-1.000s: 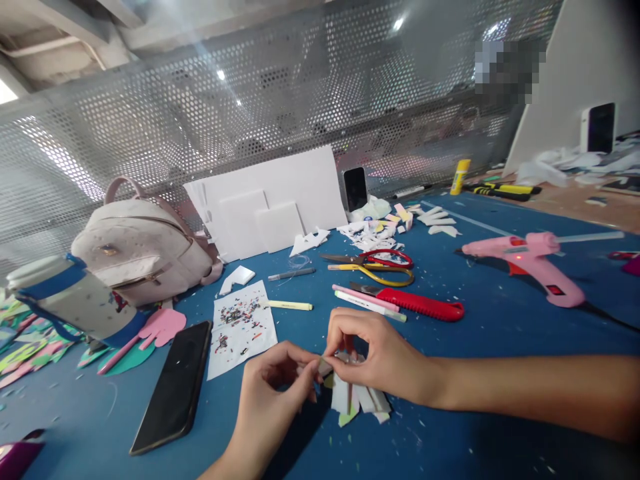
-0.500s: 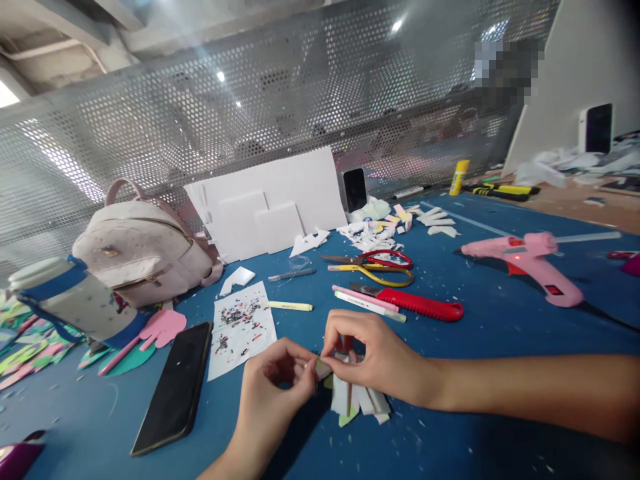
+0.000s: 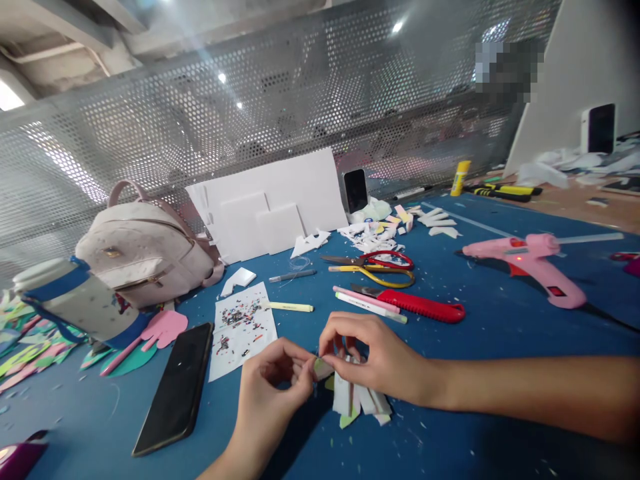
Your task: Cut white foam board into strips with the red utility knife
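Note:
Between my two hands is a small pale piece tinged green and pink (image 3: 323,369), looking like foam or paper. My left hand (image 3: 274,383) pinches its left end with thumb and forefinger. From the other side, my right hand (image 3: 373,353) pinches its top edge, fingertips almost touching those of the left. Below the right hand lies a bunch of white strips (image 3: 367,400) with light green and pink bits, partly covered by that hand. A sheet of white paper (image 3: 220,363) with tiny coloured bits on it lies beyond my left hand.
Red-handled scissors (image 3: 387,260), a red utility knife (image 3: 425,305) and several pens lie ahead. A pink glue gun (image 3: 537,257) with a cord is at right. To the left are a black phone (image 3: 175,387), a tumbler (image 3: 75,300) and a backpack (image 3: 145,247).
The fingertips of my right hand have shifted slightly left, and a little more of the pale piece shows. Otherwise the hands and table things stay nearly the same.

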A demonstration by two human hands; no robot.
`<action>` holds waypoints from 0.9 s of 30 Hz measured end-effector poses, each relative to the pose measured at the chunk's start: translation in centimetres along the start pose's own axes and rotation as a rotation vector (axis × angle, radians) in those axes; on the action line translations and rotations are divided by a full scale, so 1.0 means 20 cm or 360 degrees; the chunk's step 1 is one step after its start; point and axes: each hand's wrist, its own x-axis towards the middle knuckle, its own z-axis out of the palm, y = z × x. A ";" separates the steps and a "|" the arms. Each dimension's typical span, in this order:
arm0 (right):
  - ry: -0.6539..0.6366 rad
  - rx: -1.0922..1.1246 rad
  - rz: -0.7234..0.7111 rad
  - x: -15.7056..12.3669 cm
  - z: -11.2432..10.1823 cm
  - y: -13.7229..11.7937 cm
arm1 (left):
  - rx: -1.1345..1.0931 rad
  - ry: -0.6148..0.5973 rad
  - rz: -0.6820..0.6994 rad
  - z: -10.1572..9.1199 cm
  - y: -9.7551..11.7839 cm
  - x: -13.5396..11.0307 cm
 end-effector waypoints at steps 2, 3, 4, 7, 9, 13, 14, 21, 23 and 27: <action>0.0002 -0.0004 -0.0003 0.00 0.00 0.00 | -0.0002 -0.0005 0.0001 0.00 0.00 0.00; 0.0004 -0.0006 -0.0004 0.00 0.00 0.00 | -0.0001 -0.0008 0.0000 0.00 0.00 0.00; 0.0005 -0.0008 -0.0006 0.00 0.00 0.00 | 0.0000 -0.0011 -0.0001 0.00 0.00 0.00; 0.0015 0.0007 0.0005 0.01 0.00 0.00 | 0.0014 -0.0019 -0.0002 0.00 0.00 -0.01; 0.0035 0.0031 0.0035 0.00 0.01 0.01 | 0.0011 -0.0019 -0.0003 0.00 0.01 -0.01; 0.0083 0.0092 0.0124 -0.01 0.02 0.01 | -0.0033 -0.0024 -0.0029 0.00 0.01 -0.01; 0.0088 0.0109 0.0150 -0.02 0.02 0.01 | -0.0037 -0.0037 -0.0036 -0.01 0.00 0.00; 0.0078 0.0205 0.0323 -0.01 0.03 0.02 | -0.0030 -0.0237 0.0044 -0.03 -0.02 0.00; 0.0075 0.0222 0.0347 -0.01 0.03 0.02 | -0.0001 -0.0265 0.0051 -0.03 -0.01 0.00; 0.0061 0.0235 0.0355 -0.01 0.03 0.03 | 0.0013 -0.0278 0.0064 -0.03 0.00 -0.01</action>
